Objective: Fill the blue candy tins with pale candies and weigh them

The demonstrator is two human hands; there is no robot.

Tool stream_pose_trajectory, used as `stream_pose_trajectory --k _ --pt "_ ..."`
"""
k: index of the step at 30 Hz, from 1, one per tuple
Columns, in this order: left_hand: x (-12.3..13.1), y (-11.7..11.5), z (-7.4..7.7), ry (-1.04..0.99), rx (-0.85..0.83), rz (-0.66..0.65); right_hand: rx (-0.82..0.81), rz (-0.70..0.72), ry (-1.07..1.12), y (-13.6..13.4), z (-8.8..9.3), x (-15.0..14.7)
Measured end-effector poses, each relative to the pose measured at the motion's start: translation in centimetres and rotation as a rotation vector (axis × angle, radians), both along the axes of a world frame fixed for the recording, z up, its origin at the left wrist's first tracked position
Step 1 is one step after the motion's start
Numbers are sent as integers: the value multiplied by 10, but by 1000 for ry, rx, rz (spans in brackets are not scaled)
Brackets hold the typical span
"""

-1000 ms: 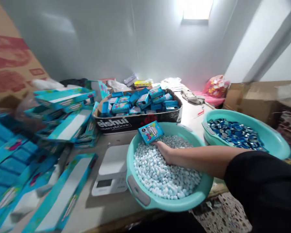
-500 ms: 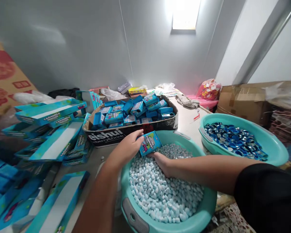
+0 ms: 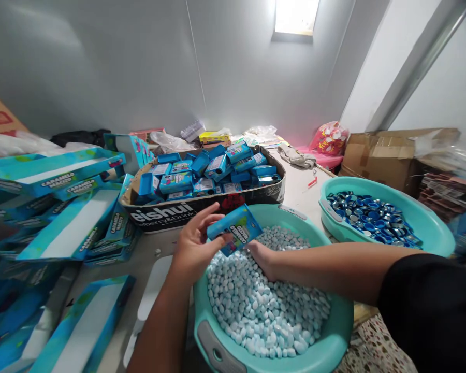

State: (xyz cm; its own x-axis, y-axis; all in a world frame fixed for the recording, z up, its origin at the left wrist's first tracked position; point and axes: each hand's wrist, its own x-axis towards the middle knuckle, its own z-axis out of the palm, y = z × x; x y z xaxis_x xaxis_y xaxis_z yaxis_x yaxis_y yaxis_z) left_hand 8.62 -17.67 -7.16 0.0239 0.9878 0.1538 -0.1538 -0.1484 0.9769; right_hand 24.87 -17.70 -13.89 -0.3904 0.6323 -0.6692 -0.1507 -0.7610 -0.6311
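My left hand [image 3: 196, 251] grips a small blue printed candy box [image 3: 238, 230], thumb on its front and fingers behind. The box is tilted over the far left part of a turquoise tub [image 3: 339, 331]. Pale blue and white candies [image 3: 256, 321] fill much of this tub. My right hand [image 3: 266, 260] reaches in from the right, low against the candies and close to the lower right end of the box. Its fingertips are hidden behind the box and among the candies, so what they hold does not show.
Behind the tub, a cardboard tray [image 3: 163, 216] holds many blue boxes. A second turquoise tub [image 3: 437, 233] at right contains blue and silver caps [image 3: 373, 217]. Blue display trays [image 3: 73, 223] are stacked at left. A brown carton [image 3: 396, 155] stands at back right.
My left hand has turned and shifted, so its thumb now crosses the front of the box, which tilts more. My right hand stays in the candies. The view has shifted slightly.
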Motion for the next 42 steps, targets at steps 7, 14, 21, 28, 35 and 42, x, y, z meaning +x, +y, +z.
stream_pose_trajectory --k 7,14,21,28,35,42 --pt "-11 -6 15 -968 -364 71 -142 32 -10 0 20 -3" --pt "-13 -7 16 -1073 -434 -84 -143 -47 129 0 30 -2" --pt "-5 -3 9 -866 -299 147 64 -196 435 9 52 0" --pt "-17 -17 13 -490 -277 -292 102 -304 450 17 62 4" --pt "-1 -27 12 596 -141 -558 154 -432 517 22 87 16" --pt "12 -28 -1 558 -111 -356 212 -445 527 25 96 24"
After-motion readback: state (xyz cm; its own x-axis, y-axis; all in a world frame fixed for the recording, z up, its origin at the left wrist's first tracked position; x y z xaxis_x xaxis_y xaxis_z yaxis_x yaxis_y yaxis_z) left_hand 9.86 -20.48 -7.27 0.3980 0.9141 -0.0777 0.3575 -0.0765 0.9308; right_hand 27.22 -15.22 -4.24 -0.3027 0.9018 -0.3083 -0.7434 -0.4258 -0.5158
